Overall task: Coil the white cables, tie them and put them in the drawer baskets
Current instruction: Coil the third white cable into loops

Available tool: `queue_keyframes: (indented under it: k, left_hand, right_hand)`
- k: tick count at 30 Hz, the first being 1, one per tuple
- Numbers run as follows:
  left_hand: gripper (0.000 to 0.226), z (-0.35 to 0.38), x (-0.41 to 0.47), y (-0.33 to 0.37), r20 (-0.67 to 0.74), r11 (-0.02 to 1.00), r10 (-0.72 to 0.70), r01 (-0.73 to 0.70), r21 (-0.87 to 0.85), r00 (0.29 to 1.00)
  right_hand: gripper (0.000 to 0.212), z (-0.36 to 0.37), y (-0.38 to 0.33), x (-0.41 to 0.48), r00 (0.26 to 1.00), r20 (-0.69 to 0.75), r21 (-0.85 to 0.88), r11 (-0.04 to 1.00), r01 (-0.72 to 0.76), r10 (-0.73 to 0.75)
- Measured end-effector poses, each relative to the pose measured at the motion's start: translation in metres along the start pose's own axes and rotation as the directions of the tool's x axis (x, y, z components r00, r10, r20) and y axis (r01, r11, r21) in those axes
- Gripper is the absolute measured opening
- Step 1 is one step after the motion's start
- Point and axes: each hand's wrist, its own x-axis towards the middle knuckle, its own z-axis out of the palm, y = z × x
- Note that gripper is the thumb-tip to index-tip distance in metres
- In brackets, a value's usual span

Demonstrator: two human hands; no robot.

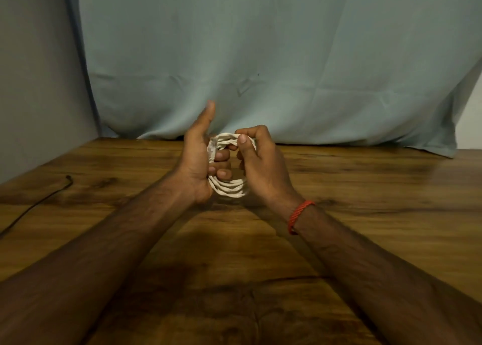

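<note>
**Item 1: white cable (229, 189).** Wound into a small coil of several loops, held upright between my two hands over the middle of the surface, towards its far side. A clear plug (212, 149) at one end lies against my left palm. I cannot tell whether the lowest loops touch the wood.

**Item 2: left hand (195, 162).** The fingers (221, 173) curl through the middle of the coil and grip its left side. The thumb stands straight up, off the cable.

**Item 3: right hand (263, 167).** Thumb and forefinger pinch the top strands, and the other fingers curl behind the coil's right side. A red thread band (300, 214) sits on the wrist.

**Item 4: wooden surface (365, 214).** The far edge runs just behind my hands, where a pale blue-green cloth (260, 57) hangs down onto it. The left edge slants away along a grey wall (39, 83). Wood spreads wide to the right of the hands and near me under both forearms.

**Item 5: black cord (39, 201).** Thin, lying on the left part of the surface, well apart from the coil, running off the left side of the view.
</note>
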Motion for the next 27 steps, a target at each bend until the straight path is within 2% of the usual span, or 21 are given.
queue_keyframes:
  k: [4, 6, 8, 10, 14, 17, 19, 22, 27]
  left_hand:
    - [0.05, 0.001, 0.003, -0.007, -0.165, 0.968, 0.089, -0.046, 0.248, 0.982]
    - [0.049, 0.003, 0.004, -0.008, -0.191, 0.956, 0.131, -0.073, 0.285, 0.973]
    - [0.056, 0.004, 0.005, -0.008, -0.189, 0.951, 0.174, -0.115, 0.287, 0.966]
    - [0.069, 0.003, 0.006, -0.006, -0.18, 0.958, 0.157, -0.106, 0.265, 0.971]
    - [0.085, -0.002, 0.006, -0.002, -0.126, 0.964, 0.094, -0.058, 0.26, 0.988]
    - [0.093, -0.001, 0.004, 0.002, -0.059, 0.957, 0.073, -0.053, 0.284, 0.996]
    - [0.097, -0.004, 0.007, 0.002, -0.067, 0.936, 0.117, -0.088, 0.341, 0.991]
    - [0.096, -0.008, 0.012, 0.002, -0.092, 0.899, 0.198, -0.144, 0.414, 0.976]
    - [0.09, -0.004, 0.01, 0.0, -0.048, 0.902, 0.195, -0.159, 0.402, 0.98]
  right_hand:
    - [0.013, -0.002, 0.001, 0.003, 0.999, 0.036, -0.02, 1.0, -0.014, 0.015]
    - [0.02, -0.002, -0.001, 0.001, 0.997, 0.059, -0.006, 0.999, 0.048, -0.048]
    - [0.029, -0.004, -0.003, -0.002, 0.979, 0.105, -0.098, 0.978, 0.186, -0.176]
    - [0.034, -0.007, -0.005, -0.002, 0.963, 0.146, -0.164, 0.954, 0.25, -0.228]
    - [0.033, -0.011, -0.004, 0.001, 0.952, 0.198, -0.187, 0.944, 0.271, -0.234]
    - [0.029, -0.012, -0.006, 0.002, 0.945, 0.227, -0.104, 0.959, 0.262, -0.234]
    - [0.029, -0.013, -0.007, 0.003, 0.948, 0.227, -0.055, 0.969, 0.24, -0.222]
    - [0.023, -0.014, -0.009, 0.003, 0.949, 0.211, -0.042, 0.968, 0.248, -0.234]
    - [0.019, -0.018, -0.014, 0.002, 0.933, 0.263, -0.102, 0.955, 0.279, -0.244]
